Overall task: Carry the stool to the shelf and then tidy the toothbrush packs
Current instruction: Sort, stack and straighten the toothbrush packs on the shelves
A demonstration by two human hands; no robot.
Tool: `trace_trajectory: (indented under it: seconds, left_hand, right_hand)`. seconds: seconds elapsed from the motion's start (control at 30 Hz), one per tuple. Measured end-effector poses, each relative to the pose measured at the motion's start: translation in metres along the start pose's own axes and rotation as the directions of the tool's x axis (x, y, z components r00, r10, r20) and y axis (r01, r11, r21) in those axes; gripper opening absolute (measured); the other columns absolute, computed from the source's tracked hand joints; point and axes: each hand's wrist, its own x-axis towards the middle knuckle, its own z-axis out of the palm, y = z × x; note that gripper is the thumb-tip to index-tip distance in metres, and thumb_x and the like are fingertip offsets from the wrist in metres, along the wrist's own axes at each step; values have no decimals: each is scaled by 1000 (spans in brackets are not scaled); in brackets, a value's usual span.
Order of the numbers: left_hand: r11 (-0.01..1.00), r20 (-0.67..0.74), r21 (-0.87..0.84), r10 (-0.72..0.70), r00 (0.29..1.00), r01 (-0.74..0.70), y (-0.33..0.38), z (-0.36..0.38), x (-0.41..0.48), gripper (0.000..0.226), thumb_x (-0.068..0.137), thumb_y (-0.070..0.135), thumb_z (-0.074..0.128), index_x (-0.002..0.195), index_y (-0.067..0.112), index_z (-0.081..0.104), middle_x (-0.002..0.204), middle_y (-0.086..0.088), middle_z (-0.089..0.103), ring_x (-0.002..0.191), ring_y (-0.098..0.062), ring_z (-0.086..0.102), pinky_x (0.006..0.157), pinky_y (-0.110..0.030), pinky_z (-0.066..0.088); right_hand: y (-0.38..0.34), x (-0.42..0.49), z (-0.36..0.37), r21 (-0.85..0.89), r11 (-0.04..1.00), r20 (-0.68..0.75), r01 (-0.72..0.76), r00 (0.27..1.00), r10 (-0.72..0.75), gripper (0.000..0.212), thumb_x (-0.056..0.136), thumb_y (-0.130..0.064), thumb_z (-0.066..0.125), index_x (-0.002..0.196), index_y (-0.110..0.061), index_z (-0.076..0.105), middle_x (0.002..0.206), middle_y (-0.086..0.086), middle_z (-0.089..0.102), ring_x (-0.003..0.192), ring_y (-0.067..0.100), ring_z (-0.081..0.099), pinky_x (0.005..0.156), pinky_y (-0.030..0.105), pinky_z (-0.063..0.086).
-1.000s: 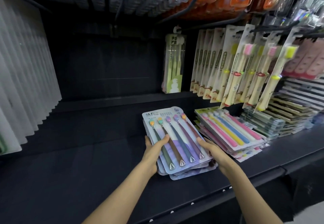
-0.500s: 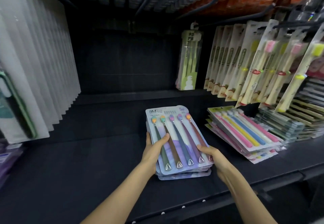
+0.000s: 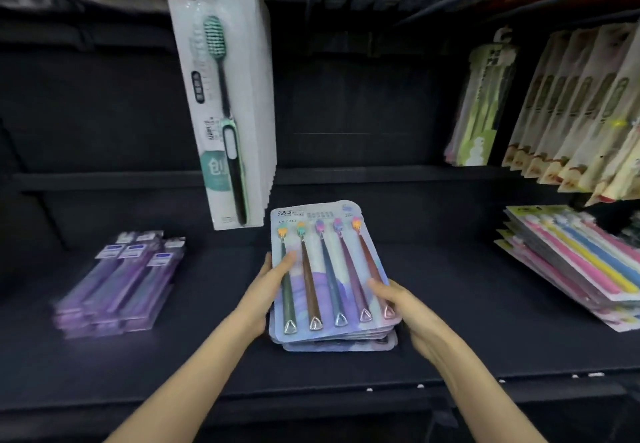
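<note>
Five-brush pack stack [image 3: 332, 269], left hand [image 3: 268, 285], right hand [image 3: 407, 304] gripping

Pastel packs [image 3: 329, 269], black shelf [image 3: 450, 304]

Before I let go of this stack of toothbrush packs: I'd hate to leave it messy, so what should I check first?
1. Grip: left hand and right hand both hold the stack of five-brush packs by its sides: ok.
2. Edges squared: the lowest packs jut out at the near edge: not ok.
3. Side room: purple packs on the left and pastel packs on the right lie apart from it: ok.
4. Set back from the front lip of the shelf: ok.
5. Clear of the hanging pack behind it: cannot tell.
</note>
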Motion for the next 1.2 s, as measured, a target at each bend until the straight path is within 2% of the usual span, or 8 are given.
trace_trajectory:
  seconds: [0.1,0.2,0.3,0.5,0.6,0.77,0.97,1.2]
  left_hand:
    - [999,-159,32,11,987,-6,6,-11,8,81,87,61,50,151,35,8,152,8,30,139,-16,29,113,-36,22]
    - [1000,-192,-10,-21,981,19,12,-8,24,71,90,64,38,150,31,21,148,9,35,136,-18,34,110,-35,28]
    - [998,-206,25,-59,977,65,27,7,37,59,95,60,29,125,14,53,121,-4,59,109,-22,58,83,-29,49]
    - [987,-169,125,-76,983,98,35,19,52,66,96,60,18,151,25,20,150,-6,35,135,-27,37,113,-43,28]
    - [996,-177,-2,-90,980,91,27,6,41,73,92,62,36,152,29,11,150,-3,34,134,-26,39,111,-44,32]
    - [983,-90,-50,-183,979,179,1,-12,-1,74,81,76,41,125,19,59,122,-3,63,117,-21,55,107,-41,37]
    - [985,-63,-100,-150,987,143,-12,8,-20,58,96,56,30,102,16,70,91,-6,75,83,-18,71,76,-31,51]
    - [980,-126,-162,-135,983,114,-6,-31,-17,53,98,49,34,91,13,72,87,-10,74,73,-19,72,71,-33,50]
  right_hand:
    - [-13,4,4,146,987,-56,68,997,-60,35,93,-40,53,128,-34,52,121,-18,64,106,1,63,83,18,51]
    - [-16,20,5,257,965,-88,49,996,-27,85,71,-60,72,144,-30,40,146,-6,46,124,15,54,104,39,44]
    - [-19,28,15,300,954,-51,17,999,-2,40,94,-44,53,127,-22,59,115,7,69,101,24,68,86,40,54]
    - [-24,30,10,280,960,-162,27,987,19,31,101,-28,44,126,-16,59,92,7,75,75,21,72,58,29,55]
    - [-25,28,11,297,954,-140,42,990,0,46,101,-25,45,146,-26,36,104,-2,69,85,18,71,61,30,56]
    - [-4,11,3,235,964,-156,121,984,-86,56,96,-37,47,149,-35,26,140,-17,46,95,-5,60,74,20,49]
    - [9,6,16,284,951,-99,122,990,-97,43,98,-32,43,141,-25,44,117,1,69,98,18,70,71,26,58]
    - [9,26,52,319,944,-54,78,996,-65,38,100,-28,43,137,-23,50,115,4,70,100,21,69,84,33,57]
